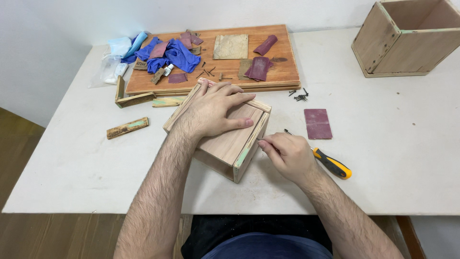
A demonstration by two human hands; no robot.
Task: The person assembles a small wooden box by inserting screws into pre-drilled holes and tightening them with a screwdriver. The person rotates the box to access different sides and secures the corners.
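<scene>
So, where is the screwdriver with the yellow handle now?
In the head view the screwdriver lies on the white table, right of the wooden box, just behind the right hand, below the maroon sandpaper sheet.

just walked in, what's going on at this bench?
A person is working on a small wooden box on the white table. The left hand lies flat on top of the box, pressing it down. The right hand is at the box's right side, fingertips pinched against its edge. A yellow-handled screwdriver lies just behind that hand, with loose screws and a sandpaper sheet nearby.
</scene>
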